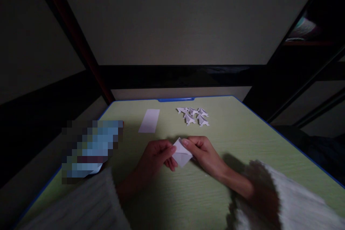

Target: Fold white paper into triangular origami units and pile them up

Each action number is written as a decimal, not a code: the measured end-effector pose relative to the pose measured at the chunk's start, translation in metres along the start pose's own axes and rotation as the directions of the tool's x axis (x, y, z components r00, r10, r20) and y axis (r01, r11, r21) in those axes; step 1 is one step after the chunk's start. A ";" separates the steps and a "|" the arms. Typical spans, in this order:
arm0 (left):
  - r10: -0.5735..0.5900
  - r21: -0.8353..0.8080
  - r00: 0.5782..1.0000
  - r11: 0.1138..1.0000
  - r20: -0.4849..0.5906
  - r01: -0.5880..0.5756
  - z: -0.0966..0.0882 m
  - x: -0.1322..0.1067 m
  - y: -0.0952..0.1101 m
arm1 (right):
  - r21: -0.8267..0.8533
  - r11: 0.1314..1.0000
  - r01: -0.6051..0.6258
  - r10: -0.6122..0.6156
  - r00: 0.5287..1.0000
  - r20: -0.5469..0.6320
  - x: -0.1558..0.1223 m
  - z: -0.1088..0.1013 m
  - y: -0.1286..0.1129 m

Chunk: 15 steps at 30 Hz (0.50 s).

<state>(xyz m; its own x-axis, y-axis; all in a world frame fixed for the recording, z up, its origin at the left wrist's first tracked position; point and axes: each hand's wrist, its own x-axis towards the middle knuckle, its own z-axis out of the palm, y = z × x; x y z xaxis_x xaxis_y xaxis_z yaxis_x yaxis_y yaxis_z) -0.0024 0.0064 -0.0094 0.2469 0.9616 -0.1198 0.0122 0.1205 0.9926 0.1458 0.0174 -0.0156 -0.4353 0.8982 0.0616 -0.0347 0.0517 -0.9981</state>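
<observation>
Both of my hands pinch a small folded white paper (181, 153) just above the green table (215, 194). My left hand (156, 158) grips its left edge with thumb and fingers closed. My right hand (202, 151) holds the top right corner, fingers curled. The paper is folded into a pointed, kite-like shape. Both wrists come out of pale knitted sleeves.
A flat white paper strip (149, 120) lies farther back on the table. Several finished folded paper pieces (193, 115) sit in a cluster at the far edge. A blurred bluish object (91, 149) rests at the left. The table has a blue rim (175, 99); dark wall beams stand behind.
</observation>
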 end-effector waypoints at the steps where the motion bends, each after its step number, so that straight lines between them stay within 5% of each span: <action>1: 0.001 -0.002 1.000 1.000 -0.023 -0.001 0.000 0.000 0.000 | 0.001 1.000 0.002 -0.002 1.000 -0.017 0.000 -0.001 0.001; 10: 0.015 -0.026 1.000 1.000 -0.004 -0.015 -0.002 0.001 -0.001 | -0.013 1.000 0.013 -0.013 0.998 -0.054 0.001 -0.004 0.004; 15: -0.010 -0.059 0.998 0.998 -0.063 0.007 -0.002 0.000 0.002 | 0.220 0.975 -0.043 0.058 0.996 -0.062 0.005 -0.005 0.002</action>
<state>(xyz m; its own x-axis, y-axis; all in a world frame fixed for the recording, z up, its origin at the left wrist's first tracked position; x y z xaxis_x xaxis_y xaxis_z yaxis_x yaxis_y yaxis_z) -0.0040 0.0075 -0.0076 0.1847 0.9740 -0.1310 -0.0430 0.1412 0.9890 0.1485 0.0242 -0.0172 -0.3797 0.9251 0.0034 -0.2130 -0.0839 -0.9734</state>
